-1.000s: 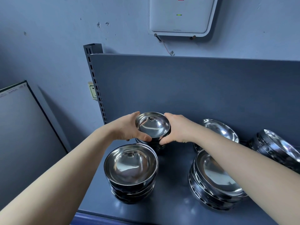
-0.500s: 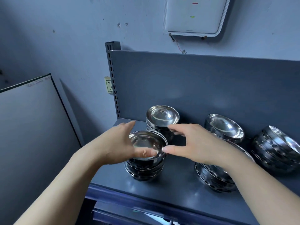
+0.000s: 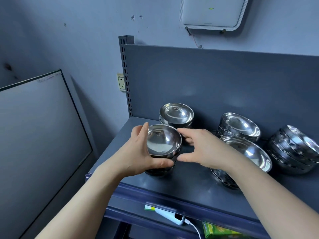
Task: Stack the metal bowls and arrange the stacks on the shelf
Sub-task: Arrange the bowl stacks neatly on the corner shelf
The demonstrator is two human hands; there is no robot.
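**Left hand clasped on the near bowl stack, right hand spread beside it**

On my feed the left hand (image 3: 138, 152) wraps the near stack (image 3: 162, 144) of small steel bowls from its 9 o'clock side; the thumb curls across the dark outer wall at 6 o'clock and the fingers rise past the rim at 10 o'clock. The right hand (image 3: 205, 149) is spread in a loose C at the stack's 3 o'clock and holds nothing; its thumb and forefinger tips sit right at the bowls, and I cannot tell whether they touch.

The near stack stands upright at the left front of the shelf (image 3: 189, 183), a flat, matt dark-grey metal deck; its top bowl is round and mirror-bright inside. Just behind it at 1 o'clock stands a second small stack (image 3: 176, 115), equally polished. At 3 o'clock is a wide stack (image 3: 248, 152) of broader, shallower bowls, partly hidden by the right forearm; behind that, at 2 o'clock, is a back stack (image 3: 240, 126). Furthest out at 3 o'clock is the far-right stack (image 3: 293, 149), its rims showing as ridges down the side.

A smooth grey back panel (image 3: 207, 83) closes the rear; a slotted upright (image 3: 126, 75) stands at 11 o'clock.
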